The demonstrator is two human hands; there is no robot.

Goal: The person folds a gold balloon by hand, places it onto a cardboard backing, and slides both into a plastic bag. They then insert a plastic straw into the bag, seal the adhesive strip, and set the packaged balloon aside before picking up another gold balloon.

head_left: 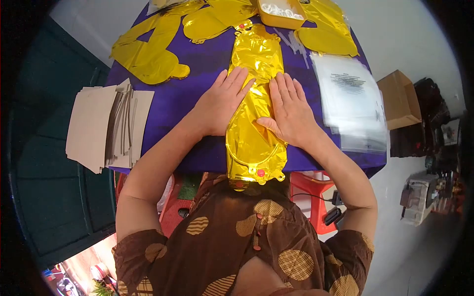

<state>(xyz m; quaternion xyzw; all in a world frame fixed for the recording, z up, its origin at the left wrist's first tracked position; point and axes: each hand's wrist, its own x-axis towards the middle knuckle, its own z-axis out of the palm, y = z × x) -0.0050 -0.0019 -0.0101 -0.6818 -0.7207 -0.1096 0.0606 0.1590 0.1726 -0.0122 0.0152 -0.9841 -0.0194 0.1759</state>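
A gold foil balloon (252, 133), uninflated and folded into a long strip, lies lengthwise on the purple tablecloth (173, 106). Its near end hangs slightly past the table's front edge and carries a red dot, with another red dot at the far end. My left hand (220, 103) rests flat along its left side, fingers stretched out and fingertips on the foil. On the right side my right hand (294, 111) lies flat too, its thumb reaching across the foil. Neither hand grips anything.
Flat gold foil balloons (153, 61) lie at the back left, others (328, 39) at the back right. A yellow tray (281, 18) holds white pieces. Cardboard sheets (91, 123) sit at left, clear plastic bags (348, 93) at right. Beyond stands a cardboard box (401, 101).
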